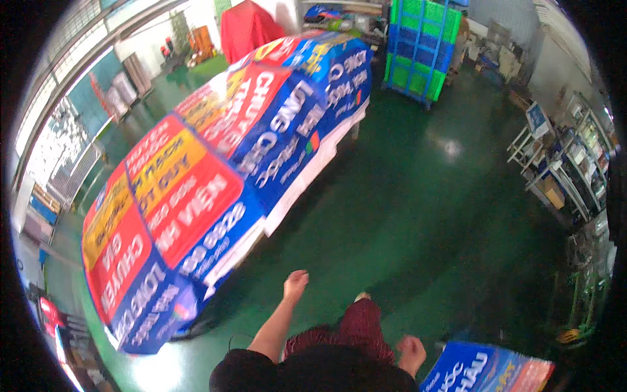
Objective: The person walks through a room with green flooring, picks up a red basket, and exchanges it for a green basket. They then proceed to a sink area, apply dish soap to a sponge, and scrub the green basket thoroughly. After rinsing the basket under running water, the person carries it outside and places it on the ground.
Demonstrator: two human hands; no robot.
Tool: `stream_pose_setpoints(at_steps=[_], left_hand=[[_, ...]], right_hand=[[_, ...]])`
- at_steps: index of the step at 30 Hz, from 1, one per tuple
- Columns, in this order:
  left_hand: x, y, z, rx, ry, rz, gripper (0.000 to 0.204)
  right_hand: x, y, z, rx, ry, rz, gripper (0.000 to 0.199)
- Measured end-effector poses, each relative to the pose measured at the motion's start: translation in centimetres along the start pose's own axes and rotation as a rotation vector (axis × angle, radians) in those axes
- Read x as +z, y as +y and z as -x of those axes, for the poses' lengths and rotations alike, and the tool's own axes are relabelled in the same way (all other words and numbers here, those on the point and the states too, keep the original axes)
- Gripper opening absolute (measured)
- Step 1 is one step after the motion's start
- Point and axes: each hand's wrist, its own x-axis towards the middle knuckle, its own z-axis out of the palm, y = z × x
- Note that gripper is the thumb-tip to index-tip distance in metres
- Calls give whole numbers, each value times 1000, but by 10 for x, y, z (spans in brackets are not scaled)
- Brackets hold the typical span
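Note:
My left hand (297, 282) is held out in front of my body with its fingers curled in, and nothing shows in it. Beyond it to the left stands a long, large object under a printed cover (196, 196) in blue, red and yellow. That hand is apart from the cover. Low on the right side of my body hangs my right hand (411, 353), its fingers blurred. Just to its right is a blue and red printed sheet (477, 369), cut off by the lower edge. Whether my right hand touches this sheet I cannot tell.
Green floor (418, 209) runs ahead and to the right. A stack of green and blue crates (421, 49) stands at the back, near a red-draped object (248, 29). Metal racks (562, 157) with assorted items line the right side.

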Motion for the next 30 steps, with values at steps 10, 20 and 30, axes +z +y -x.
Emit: stream_pose_setpoints(at_steps=[10, 20, 30], left_hand=[[303, 330, -255, 487, -347, 44, 12], [368, 410, -606, 210, -492, -640, 24], [569, 587, -918, 500, -700, -195, 26]], right_hand=[[132, -126, -519, -193, 200, 207, 25], [405, -307, -850, -405, -683, 536, 24], [663, -385, -1220, -261, -781, 424, 26]])
